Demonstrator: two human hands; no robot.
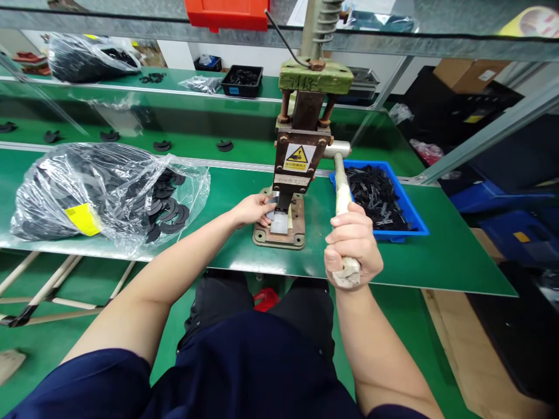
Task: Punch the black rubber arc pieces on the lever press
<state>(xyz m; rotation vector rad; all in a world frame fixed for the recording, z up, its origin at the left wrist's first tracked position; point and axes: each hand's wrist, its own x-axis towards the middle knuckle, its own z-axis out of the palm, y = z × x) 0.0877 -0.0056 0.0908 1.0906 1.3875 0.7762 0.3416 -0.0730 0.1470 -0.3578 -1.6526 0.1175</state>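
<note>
An arbor-type hand press point(298, 132) with a yellow warning sign stands on the green bench. My right hand point(353, 245) is wrapped round the tape-covered lever handle point(343, 189) of the press. At the base of the press, my left hand point(257, 210) pinches a dark curved part point(271, 210) at its edge, beside the ram. A pale block point(279, 223) lies in front of the ram on the base plate point(286, 240). How the part sits under the ram is partly hidden by my fingers.
A clear plastic bag point(105, 195) of black curved parts lies at left. The blue tray point(408, 203) at right holds small black pieces. Several curved parts, such as one black piece point(225, 146), lie along the conveyor belt point(192, 131) behind. Overhead runs a metal shelf point(131, 26) with a red bin point(227, 13).
</note>
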